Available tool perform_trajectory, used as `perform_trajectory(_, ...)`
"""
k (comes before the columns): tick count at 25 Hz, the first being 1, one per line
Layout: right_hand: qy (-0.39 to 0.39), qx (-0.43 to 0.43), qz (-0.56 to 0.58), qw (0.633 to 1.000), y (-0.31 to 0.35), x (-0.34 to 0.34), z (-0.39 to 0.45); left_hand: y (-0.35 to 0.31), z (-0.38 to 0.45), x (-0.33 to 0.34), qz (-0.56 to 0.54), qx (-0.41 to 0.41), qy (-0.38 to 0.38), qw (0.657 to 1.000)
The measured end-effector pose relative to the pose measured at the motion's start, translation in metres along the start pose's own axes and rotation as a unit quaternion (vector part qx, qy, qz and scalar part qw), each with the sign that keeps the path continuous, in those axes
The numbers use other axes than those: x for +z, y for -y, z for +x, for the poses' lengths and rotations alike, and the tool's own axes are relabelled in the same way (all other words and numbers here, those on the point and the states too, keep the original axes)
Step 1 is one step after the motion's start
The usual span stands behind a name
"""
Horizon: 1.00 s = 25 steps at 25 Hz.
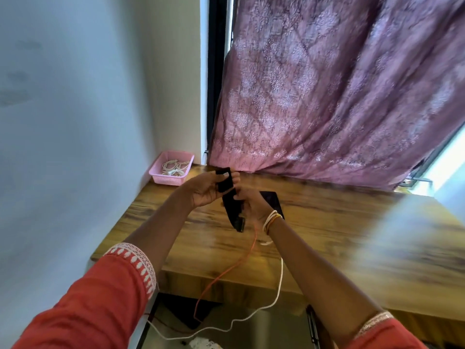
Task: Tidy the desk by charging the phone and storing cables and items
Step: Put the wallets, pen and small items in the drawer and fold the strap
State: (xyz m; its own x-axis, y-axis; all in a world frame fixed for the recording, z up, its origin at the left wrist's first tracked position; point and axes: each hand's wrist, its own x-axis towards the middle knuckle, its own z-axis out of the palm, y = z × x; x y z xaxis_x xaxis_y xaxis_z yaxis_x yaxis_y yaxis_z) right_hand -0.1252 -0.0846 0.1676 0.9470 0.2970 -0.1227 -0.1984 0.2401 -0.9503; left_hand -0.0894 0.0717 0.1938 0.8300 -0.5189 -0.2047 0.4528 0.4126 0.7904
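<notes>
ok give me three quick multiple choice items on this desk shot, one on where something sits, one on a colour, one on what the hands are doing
1. Where is the pink basket?
A. far left corner of the desk, by the wall
B. on the floor
C. at the desk's right end

2. What colours are the two cables hanging off the desk's front edge?
A. black and blue
B. orange and white
C. both green

3. What are the hands doing?
A. resting flat on the desk
B. both holding a black strap-like item
C. pulling the curtain

Answers:
1 A, it sits against the wall with pale coiled cables inside.
2 B, orange cable, white cable.
3 B, left hand and right hand grip the black item.
</notes>
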Motion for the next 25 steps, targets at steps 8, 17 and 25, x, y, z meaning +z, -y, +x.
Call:
perform_trajectory(8, 0.007, 0.062, -0.017, 0.998, 0.011, -0.011, -0.048, 0.038, 0.016, 0.025, 0.210, 0.084, -0.098, 0.969)
perform_trajectory(17, -0.082, 0.075, 0.149, 0.983, 0.036, -0.044, -0.056, 0.059, 0.008, 0.041, 0.137, -0.078, 0.007, 0.987)
perform_trajectory(25, -0.128, 0.091, -0.101, 0.982, 0.009, -0.057, -0.052, 0.069, 0.001, 0.043, 0.043, -0.080, 0.111, 0.990)
